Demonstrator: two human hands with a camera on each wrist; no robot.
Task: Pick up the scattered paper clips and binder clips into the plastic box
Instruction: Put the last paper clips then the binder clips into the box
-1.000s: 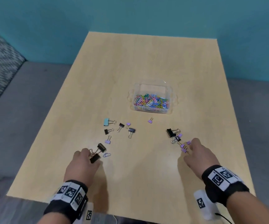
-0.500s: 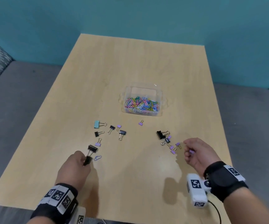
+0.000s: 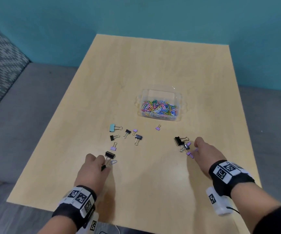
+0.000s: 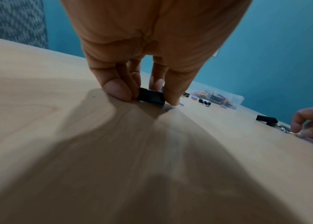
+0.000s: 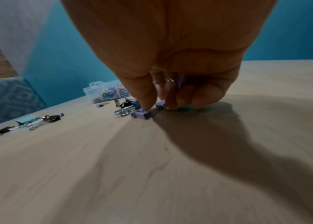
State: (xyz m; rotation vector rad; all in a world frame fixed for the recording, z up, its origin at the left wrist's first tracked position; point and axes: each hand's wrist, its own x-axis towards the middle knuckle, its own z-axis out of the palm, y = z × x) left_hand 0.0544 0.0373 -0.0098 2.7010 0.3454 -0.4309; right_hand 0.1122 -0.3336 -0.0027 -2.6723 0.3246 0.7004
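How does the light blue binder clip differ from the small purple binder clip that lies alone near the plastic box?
The light blue binder clip is clearly larger than the lone purple binder clip. Their colours differ: one pale blue, one purple. The blue one lies among other clips, far left of the plastic box; the purple one lies apart, just in front of it. Both rest on the table, untouched, with silver wire handles.

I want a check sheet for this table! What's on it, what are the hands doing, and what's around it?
Surface: pale wooden table, shadowed near the hands.
Job's things: clear plastic box holding colourful paper clips; black, purple and one teal binder clip scattered in front of it.
Clutter: nothing seen.
Grips: left hand pinches a black binder clip; right hand holds small purple binder clips.
Cables: thin black wire at the right wrist.
Surroundings: teal wall, grey floor.
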